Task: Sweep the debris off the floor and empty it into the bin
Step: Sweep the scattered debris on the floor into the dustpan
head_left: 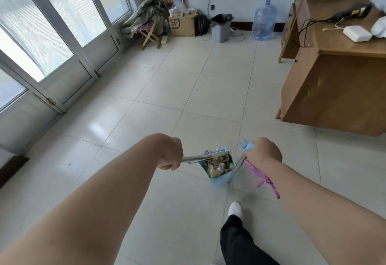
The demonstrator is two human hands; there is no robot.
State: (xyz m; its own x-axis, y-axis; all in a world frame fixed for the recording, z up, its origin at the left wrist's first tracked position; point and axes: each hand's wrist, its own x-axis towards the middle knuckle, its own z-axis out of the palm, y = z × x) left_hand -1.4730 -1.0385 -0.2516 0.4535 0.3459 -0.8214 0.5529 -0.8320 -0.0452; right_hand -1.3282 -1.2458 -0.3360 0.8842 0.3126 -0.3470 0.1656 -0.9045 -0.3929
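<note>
Dustpan [219, 181] heaped with debris [217, 166], apparently lifted off the floor [188, 97] and carried low between both hands. Left hand [172, 154] closed in a fist, fingers curled round the pan's metal handle [200, 157]. Right hand [262, 153] wrapped tight round the blue-capped top of the broom [236, 168], pink strands trailing under the forearm. Bin [221, 28] against the far wall, well apart, between a cardboard box [183, 25] and a water bottle [264, 22], black liner open at the top.

Step judged in hand: carry to bin. Recommended: pan mouth kept upward, steady walk, no swinging, broom held clear of the load. At the bin, pan lip lowered inside the liner before a slow tip. Risk: light wrappers sliding out on any early tilt.
</note>
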